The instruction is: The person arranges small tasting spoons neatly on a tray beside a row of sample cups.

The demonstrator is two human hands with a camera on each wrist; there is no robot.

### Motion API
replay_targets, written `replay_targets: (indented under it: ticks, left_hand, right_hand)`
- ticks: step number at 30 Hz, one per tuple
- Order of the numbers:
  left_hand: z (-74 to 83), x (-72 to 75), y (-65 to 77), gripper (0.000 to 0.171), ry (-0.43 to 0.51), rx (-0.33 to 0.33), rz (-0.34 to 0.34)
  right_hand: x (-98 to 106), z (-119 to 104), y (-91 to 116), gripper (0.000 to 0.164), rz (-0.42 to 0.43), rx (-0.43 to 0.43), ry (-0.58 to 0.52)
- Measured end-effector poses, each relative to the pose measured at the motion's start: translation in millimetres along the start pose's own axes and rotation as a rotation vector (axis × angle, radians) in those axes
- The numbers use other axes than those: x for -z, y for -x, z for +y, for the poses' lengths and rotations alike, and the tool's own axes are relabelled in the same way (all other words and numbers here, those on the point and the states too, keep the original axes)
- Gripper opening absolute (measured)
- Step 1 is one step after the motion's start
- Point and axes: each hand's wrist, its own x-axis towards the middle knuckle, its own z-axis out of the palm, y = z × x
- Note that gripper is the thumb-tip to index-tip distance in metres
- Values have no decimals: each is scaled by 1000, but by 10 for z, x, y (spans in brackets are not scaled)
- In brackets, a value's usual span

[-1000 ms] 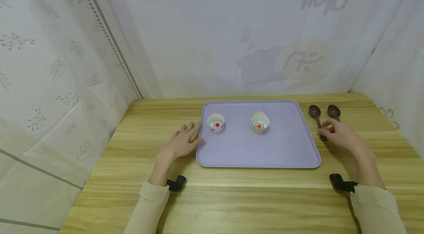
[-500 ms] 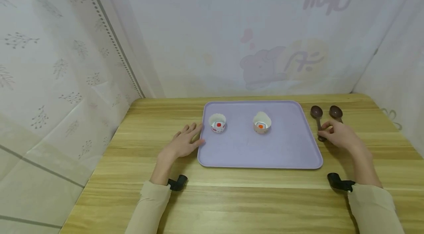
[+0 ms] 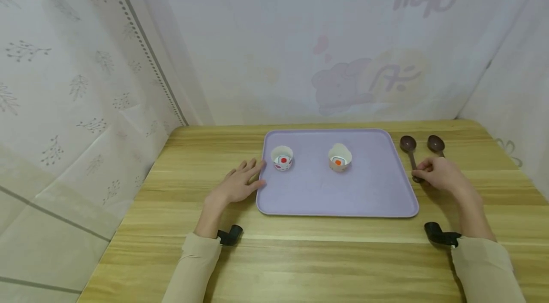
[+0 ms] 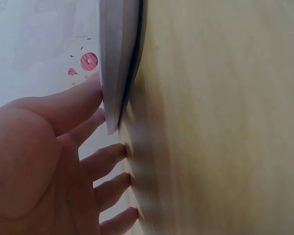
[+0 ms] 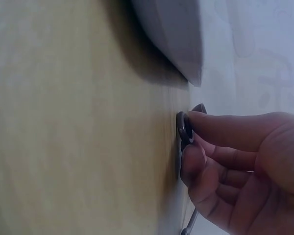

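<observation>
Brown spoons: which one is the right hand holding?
The left spoon, nearer the tray: the right hand pinches its handle end. The right spoon lies farther out, partly hidden by that hand.

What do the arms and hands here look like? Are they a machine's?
No, they are a person's. The left hand and right hand wear no gloves. The left sleeve and right sleeve are plain beige. At the cuffs sit a left black wrist piece and a right black wrist piece, both bent in shape. No cables show.
</observation>
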Motion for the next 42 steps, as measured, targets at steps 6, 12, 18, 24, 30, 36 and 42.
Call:
replay_targets:
  ticks: [6, 12, 18, 24, 30, 36, 42]
  left_hand:
    - [-12, -3, -3, 64, 3, -6, 7]
    - [0, 12, -9, 64, 0, -4, 0]
    - [14, 32, -14, 64, 2, -10, -4]
    - [15, 28, -3, 64, 2, -9, -10]
    - [6, 21, 2, 64, 7, -7, -11]
    - [11, 19, -1, 65, 11, -4, -13]
    - [17, 9, -5, 64, 11, -3, -14]
  right_hand:
    - [-3, -23, 2, 26, -19, -6, -19]
    - [-1, -35, 8, 26, -16, -10, -53]
    - [-3, -69, 10, 25, -18, -11, -77]
    - [-6, -69, 1, 24, -33, -19, -98]
    - [3, -74, 0, 25, -32, -16, -137]
    - [13, -90, 18, 26, -16, -19, -139]
    - [14, -98, 30, 28, 14, -12, -96]
